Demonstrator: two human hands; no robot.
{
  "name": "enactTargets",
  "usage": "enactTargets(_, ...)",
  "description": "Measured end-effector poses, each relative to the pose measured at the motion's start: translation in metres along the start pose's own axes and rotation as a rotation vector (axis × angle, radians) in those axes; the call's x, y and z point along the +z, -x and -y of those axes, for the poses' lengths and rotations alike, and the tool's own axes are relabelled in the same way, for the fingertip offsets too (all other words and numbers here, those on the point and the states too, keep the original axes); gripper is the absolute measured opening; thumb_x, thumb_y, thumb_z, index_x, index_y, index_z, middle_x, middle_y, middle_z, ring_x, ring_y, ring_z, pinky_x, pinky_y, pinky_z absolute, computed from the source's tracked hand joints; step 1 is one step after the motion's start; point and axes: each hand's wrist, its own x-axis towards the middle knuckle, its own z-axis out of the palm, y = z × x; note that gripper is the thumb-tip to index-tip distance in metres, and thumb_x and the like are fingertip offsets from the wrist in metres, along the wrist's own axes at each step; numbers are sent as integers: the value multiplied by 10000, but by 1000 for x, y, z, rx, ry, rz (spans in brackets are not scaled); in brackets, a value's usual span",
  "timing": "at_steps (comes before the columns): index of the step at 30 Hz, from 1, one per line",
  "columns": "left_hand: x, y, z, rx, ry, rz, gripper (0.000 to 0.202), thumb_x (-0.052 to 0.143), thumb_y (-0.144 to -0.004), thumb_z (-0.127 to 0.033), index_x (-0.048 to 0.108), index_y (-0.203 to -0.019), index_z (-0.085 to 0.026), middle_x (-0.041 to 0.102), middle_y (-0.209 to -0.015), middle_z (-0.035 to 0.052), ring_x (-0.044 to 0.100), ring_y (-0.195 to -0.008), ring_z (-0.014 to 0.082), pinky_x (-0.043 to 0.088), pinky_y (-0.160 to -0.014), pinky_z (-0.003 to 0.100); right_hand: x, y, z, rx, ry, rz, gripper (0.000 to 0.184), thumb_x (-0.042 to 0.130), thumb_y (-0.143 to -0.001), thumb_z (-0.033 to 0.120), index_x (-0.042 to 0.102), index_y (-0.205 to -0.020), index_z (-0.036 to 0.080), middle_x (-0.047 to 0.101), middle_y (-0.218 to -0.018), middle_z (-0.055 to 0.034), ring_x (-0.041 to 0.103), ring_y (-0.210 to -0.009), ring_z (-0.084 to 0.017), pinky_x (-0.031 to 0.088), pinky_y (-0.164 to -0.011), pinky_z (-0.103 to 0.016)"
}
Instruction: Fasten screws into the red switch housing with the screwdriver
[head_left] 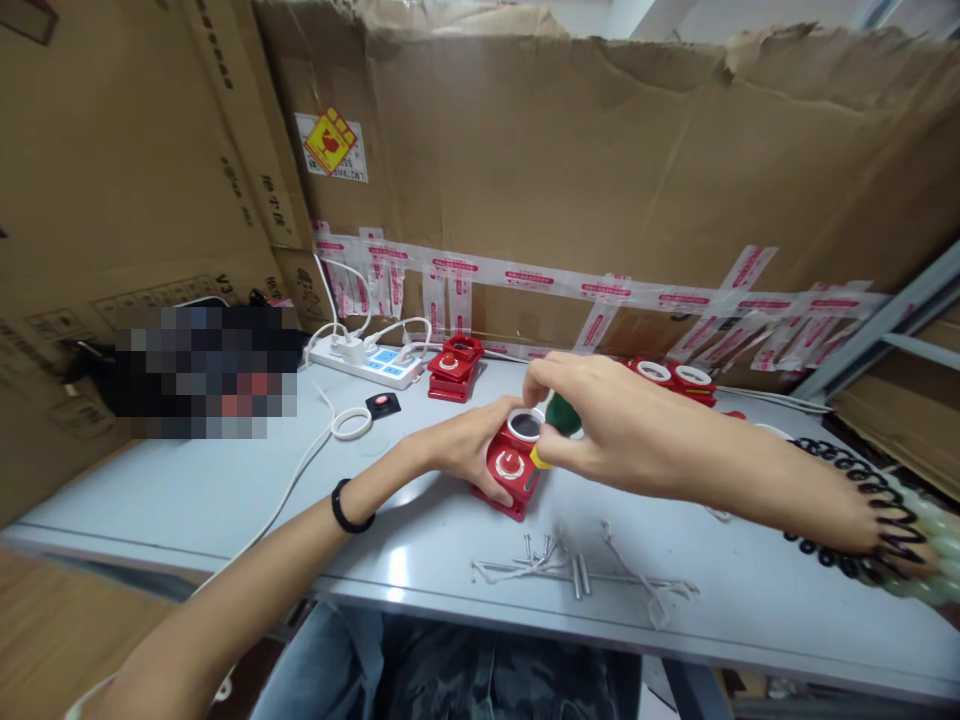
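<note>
A red push-button box (512,468) lies on the grey table (225,480) in front of me, showing a red button and a white-ringed hole. My left hand (469,448) is closed around its left side and holds it down. My right hand (592,415) is wrapped around the green and yellow handle of a screwdriver (559,420), held upright over the box's right edge. The screwdriver's tip is hidden behind the hand and box.
Several loose screws and bits of string (559,565) lie near the table's front edge. More red boxes (455,367) and two red parts with white rings (671,376) stand at the back. A white power strip (367,360) with cables sits back left. Cardboard walls surround the table.
</note>
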Motion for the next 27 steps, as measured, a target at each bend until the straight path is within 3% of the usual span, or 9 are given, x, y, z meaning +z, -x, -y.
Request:
enactTargets(4, 0, 0, 0, 39, -4, -11, 984, 797, -472, -512, 335, -1275, -178, 454, -1241, 116, 466, -1138, 315, 388, -965, 432, 4, -3, -7, 107, 187, -46, 239, 421, -862, 380, 521, -894, 166, 564, -675, -56, 491, -591, -182, 274, -487, -282)
enactTargets(8, 0, 0, 1, 34, -6, -11, 967, 794, -476, -517, 339, -1266, -195, 465, -1233, 109, 484, -1118, 313, 403, -948, 427, -6, 2, -7, -14, 33, 62, 178, 467, -838, 298, 494, -979, 194, 593, -792, -40, 522, -685, -168, 336, -547, -267)
enactTargets(11, 0, 0, 2, 32, -15, -4, 1010, 799, -457, -530, 319, -1282, -199, 437, -1278, 121, 470, -1139, 330, 403, -946, 439, -8, 5, -5, -70, -20, 107, 193, 496, -822, 321, 491, -970, 198, 602, -886, -48, 532, -739, -166, 360, -587, -266)
enactTargets(16, -1, 0, 0, 25, -12, 13, 953, 798, -475, -510, 353, -1263, -212, 466, -1244, 109, 490, -1111, 323, 408, -936, 444, 5, -1, -9, 170, 230, -20, 326, 415, -859, 460, 497, -969, 164, 585, -716, -62, 505, -592, -186, 270, -481, -276)
enactTargets(21, -1, 0, 0, 8, -21, 1, 1003, 795, -464, -543, 317, -1278, -203, 478, -1218, 110, 502, -1089, 312, 427, -917, 433, -2, 1, -7, -8, 66, -4, 214, 536, -803, 308, 480, -980, 202, 596, -807, -30, 523, -700, -167, 329, -541, -258)
enactTargets(24, -1, 0, 2, 13, -37, 4, 1047, 796, -449, -558, 299, -1298, -201, 437, -1280, 127, 467, -1140, 337, 405, -942, 457, -3, 2, -6, -94, -21, 50, 190, 555, -792, 309, 485, -933, 201, 600, -894, -44, 529, -769, -168, 360, -592, -262)
enactTargets(27, -1, -1, 2, 36, -24, 10, 1019, 801, -465, -527, 312, -1302, -211, 407, -1315, 124, 453, -1163, 335, 390, -961, 454, 3, -2, -7, 25, 58, 9, 266, 503, -826, 413, 489, -961, 184, 603, -820, -58, 529, -690, -180, 340, -550, -279)
